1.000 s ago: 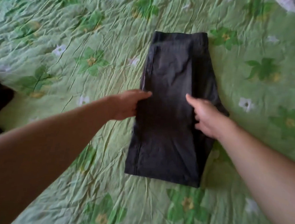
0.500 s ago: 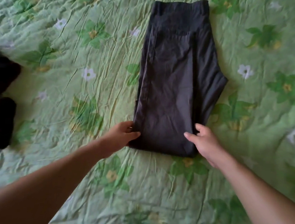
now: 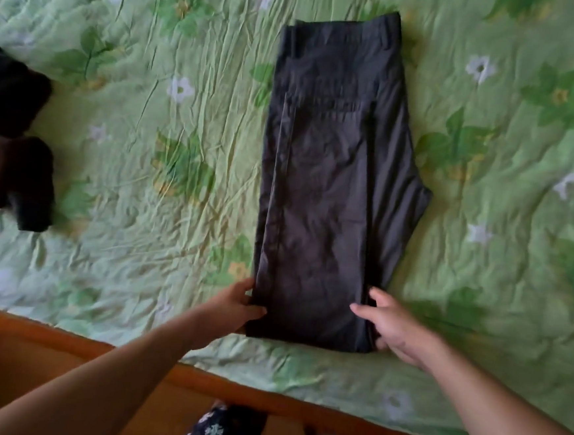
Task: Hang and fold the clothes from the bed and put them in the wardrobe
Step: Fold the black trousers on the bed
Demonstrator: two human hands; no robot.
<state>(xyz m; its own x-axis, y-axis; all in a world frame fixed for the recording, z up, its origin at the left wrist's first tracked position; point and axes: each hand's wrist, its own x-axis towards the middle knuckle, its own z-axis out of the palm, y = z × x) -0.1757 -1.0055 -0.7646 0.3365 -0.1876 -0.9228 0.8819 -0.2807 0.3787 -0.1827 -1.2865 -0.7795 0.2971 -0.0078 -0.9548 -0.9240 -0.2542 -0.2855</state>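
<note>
Head view: on the green bed [image 3: 147, 144] the trousers [image 3: 332, 186] lie folded lengthwise, not yet crosswise, more dark clothes [image 3: 9, 147] wait at the left, and my left hand [image 3: 234, 307] and right hand [image 3: 395, 329] pinch the near corners.

A bare left forearm [image 3: 111, 385] and a bare right forearm [image 3: 503, 413] lead to the left hand [image 3: 234, 307] and right hand [image 3: 396, 332]. The legs wear dark navy fabric [image 3: 224, 432] printed with small pale flower-like motifs.
</note>
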